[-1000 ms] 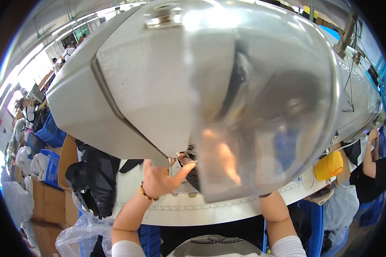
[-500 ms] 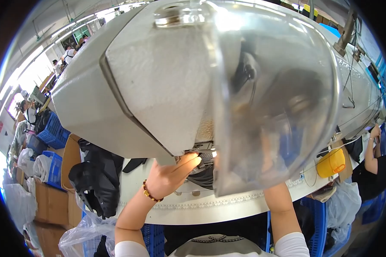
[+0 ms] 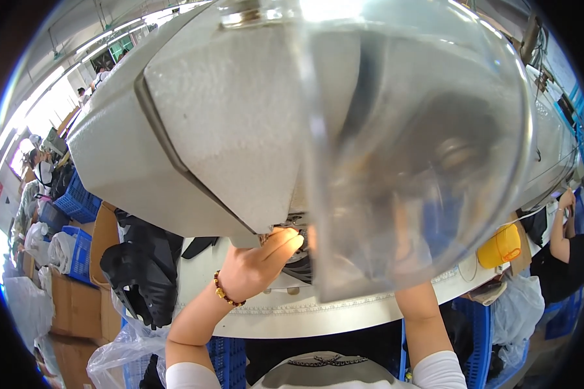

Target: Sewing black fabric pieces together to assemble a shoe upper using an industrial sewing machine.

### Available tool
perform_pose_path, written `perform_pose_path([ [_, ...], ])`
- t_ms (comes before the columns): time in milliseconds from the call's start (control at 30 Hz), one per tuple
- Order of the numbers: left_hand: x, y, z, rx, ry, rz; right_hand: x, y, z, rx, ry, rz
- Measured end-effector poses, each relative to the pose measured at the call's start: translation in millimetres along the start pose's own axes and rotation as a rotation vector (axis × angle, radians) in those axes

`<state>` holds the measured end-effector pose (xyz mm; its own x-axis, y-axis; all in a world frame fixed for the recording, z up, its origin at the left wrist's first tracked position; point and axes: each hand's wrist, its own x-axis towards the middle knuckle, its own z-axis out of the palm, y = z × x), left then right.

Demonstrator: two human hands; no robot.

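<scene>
A large grey machine head (image 3: 227, 123), which looks like a sewing machine, fills the middle of the view. Just under its lower edge is my left hand (image 3: 258, 264), with a beaded bracelet on the wrist. Its fingers are pressed together by the lit working point, beside a black ribbed piece (image 3: 300, 269); what they pinch is hidden. My right hand (image 3: 410, 249) shows only as a blur through the curved clear shield (image 3: 383, 272), so its fingers cannot be made out. Both forearms rest near the front edge of the white table (image 3: 272, 327).
Black shoe-like pieces (image 3: 139, 272) lie at the table's left, by a cardboard box (image 3: 105, 240). At right are a yellow container (image 3: 499, 247) and a co-worker's arm (image 3: 560, 233). Blue crates (image 3: 477, 337) stand below, and a clear plastic bag (image 3: 113, 356) hangs lower left.
The machine head and shield have shifted slightly left and appear larger in the view. My left hand stays at the same working point, and less of the black piece shows past the shield.
</scene>
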<state>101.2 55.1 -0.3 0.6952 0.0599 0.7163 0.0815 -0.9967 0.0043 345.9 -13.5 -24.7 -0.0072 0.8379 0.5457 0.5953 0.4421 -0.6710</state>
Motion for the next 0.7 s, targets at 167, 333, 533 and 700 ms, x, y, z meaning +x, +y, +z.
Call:
perform_pose_path([
  [167, 7, 6, -1, 0.067, -0.029, -0.016, -4, 0, 6, -0.010, 0.016, 0.005],
  [333, 5, 7, -4, 0.068, -0.087, -0.044, 0, 3, 11, -0.020, 0.041, 0.008],
  [533, -34, -10, 11, -0.243, 0.440, -0.050, -20, -10, 18, -0.059, 0.118, 0.024],
  [700, -62, -71, 34, -0.182, 0.140, -0.457, -41, -44, 42, -0.058, 0.039, 0.056],
])
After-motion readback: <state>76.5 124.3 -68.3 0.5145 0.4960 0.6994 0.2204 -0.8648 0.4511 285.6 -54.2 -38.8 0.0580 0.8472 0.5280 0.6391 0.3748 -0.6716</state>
